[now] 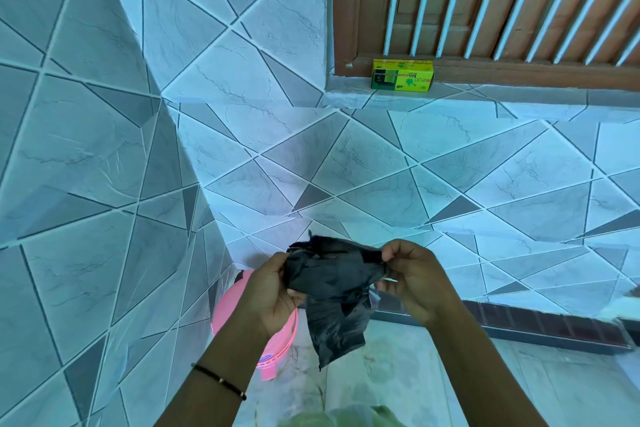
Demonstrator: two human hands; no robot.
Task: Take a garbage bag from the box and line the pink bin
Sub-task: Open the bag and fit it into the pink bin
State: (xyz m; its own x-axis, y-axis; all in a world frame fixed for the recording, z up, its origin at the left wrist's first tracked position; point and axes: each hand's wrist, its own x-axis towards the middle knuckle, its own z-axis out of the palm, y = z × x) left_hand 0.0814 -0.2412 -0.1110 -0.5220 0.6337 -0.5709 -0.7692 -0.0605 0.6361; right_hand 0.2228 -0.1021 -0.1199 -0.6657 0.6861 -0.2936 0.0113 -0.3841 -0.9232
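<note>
Thin crumpled black plastic garbage bag [332,288] pinched between left hand [273,291] and right hand [408,279], both in a narrow grip on its upper edge, tail hanging loose. Light, limp, slippery, probably easy to tear; best worked apart at the mouth edge. Round pink plastic bin [277,340] below on the floor, partly hidden by the left forearm. Green-yellow cardboard box [401,74] well apart on the sill.
</note>
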